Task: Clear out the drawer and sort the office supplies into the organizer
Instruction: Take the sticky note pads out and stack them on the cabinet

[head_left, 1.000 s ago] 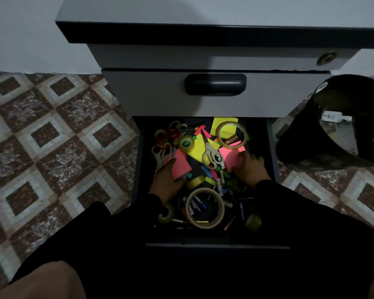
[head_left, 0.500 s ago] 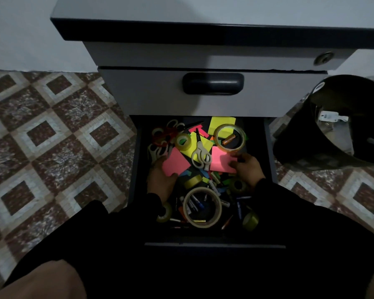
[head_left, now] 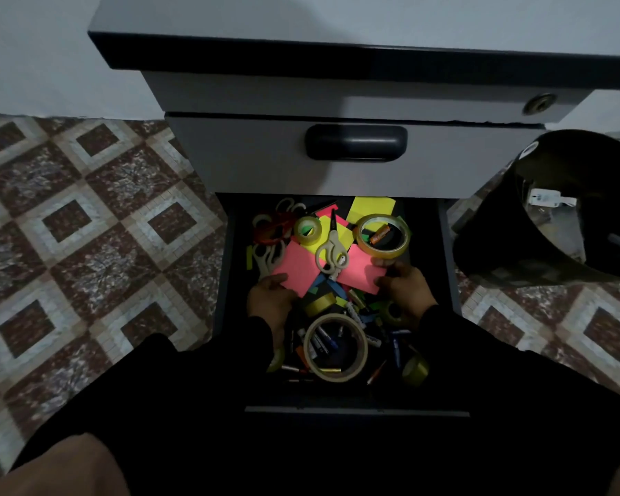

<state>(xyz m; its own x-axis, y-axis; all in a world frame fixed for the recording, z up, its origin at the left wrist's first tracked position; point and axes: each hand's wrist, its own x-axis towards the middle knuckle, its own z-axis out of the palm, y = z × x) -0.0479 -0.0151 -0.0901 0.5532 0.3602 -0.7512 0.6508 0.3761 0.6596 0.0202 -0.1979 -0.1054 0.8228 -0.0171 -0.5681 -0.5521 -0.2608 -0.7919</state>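
Gripping pink pads: left hand (head_left: pixel 270 299), right hand (head_left: pixel 403 286).

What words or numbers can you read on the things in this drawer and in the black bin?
None can be read.
White tag in the black bin: has dark print, too small and blurred.
Markers inside the big tape roll: labels too small and dark.
Pink sticky pads and yellow pad: no writing shows.
Lock on the cabinet: no marks legible.
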